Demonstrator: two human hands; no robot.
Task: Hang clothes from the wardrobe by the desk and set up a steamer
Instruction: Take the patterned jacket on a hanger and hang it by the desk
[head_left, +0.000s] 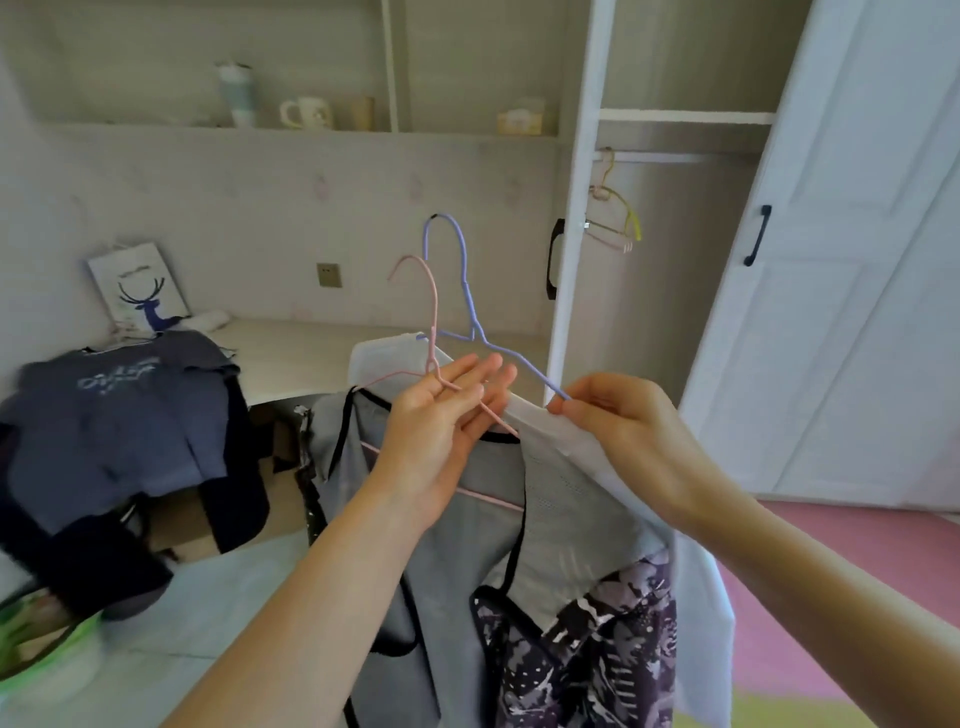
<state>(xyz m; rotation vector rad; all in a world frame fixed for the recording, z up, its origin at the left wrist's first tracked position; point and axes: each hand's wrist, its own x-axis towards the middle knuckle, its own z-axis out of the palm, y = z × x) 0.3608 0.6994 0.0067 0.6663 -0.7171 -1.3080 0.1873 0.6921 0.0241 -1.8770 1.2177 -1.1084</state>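
Where the desk (311, 358) ends, a wardrobe (581, 156) stands open.

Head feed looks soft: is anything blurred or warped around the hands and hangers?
Head view: left hand, right hand, pink hanger and purple hanger fairly sharp; clothes pile at left edge smeared; shelf mug soft; wardrobe door bowed by wide lens; no glare.

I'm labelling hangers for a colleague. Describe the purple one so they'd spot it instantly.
Just left of the open wardrobe, two wire hangers stick up. The purple hanger is the taller, pinched by the right hand and carrying a white garment; the pink hanger beside it carries grey.
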